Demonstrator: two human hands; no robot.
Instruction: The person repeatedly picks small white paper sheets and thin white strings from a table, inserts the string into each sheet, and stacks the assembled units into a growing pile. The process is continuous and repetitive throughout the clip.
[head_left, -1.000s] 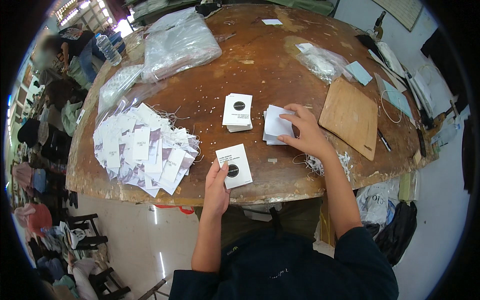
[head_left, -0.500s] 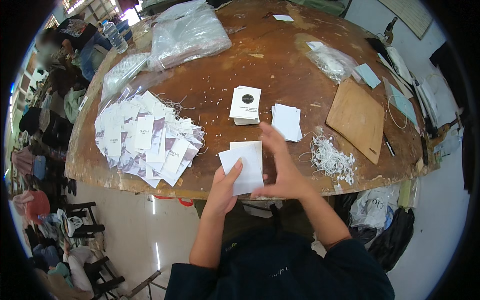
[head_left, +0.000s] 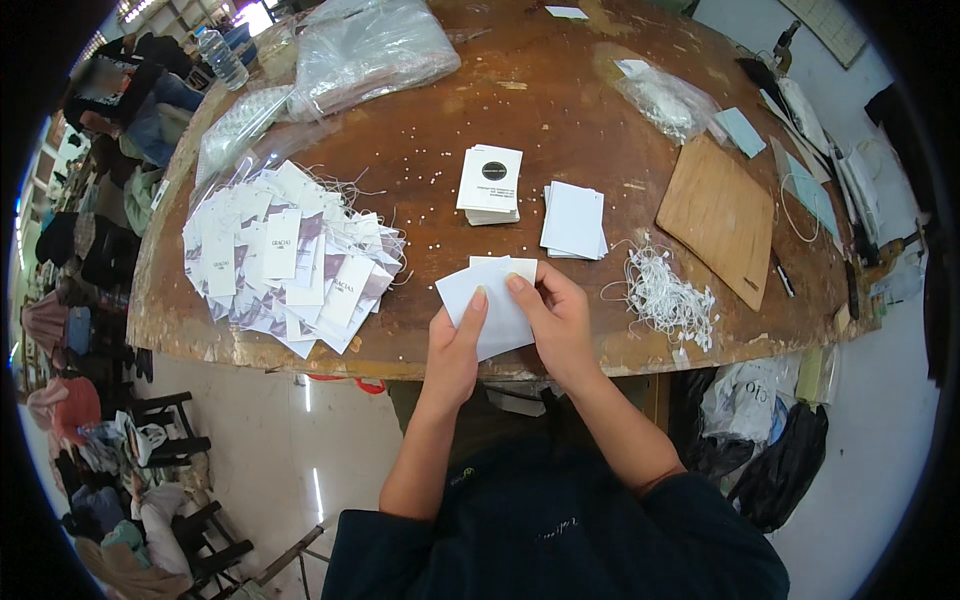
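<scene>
Several blank white cards (head_left: 500, 318) are held between my two hands, slightly fanned, over the front edge of the table. My left hand (head_left: 455, 345) grips their left side with the thumb on top. On the right side, my right hand (head_left: 562, 325) pinches them with its thumb flat on the top card. Beyond them stand a stack of printed cards (head_left: 489, 190) with a dark round mark and a stack of plain white cards (head_left: 573, 220). To the right lies a tangle of white strings (head_left: 668, 298); to the left, a big heap of strung hang tags (head_left: 285, 255).
Plastic-wrapped bundles (head_left: 375, 50) and a water bottle (head_left: 222, 60) stand at the far left. A wooden board (head_left: 718, 220), a pen (head_left: 783, 275) and a clear bag (head_left: 665, 103) are at the right. Small white bits dot the brown table (head_left: 560, 120). Another person (head_left: 140, 95) is at far left.
My right hand, apart from the cards before, has closed on their right side. The cards are now held in both hands and spread a little.
</scene>
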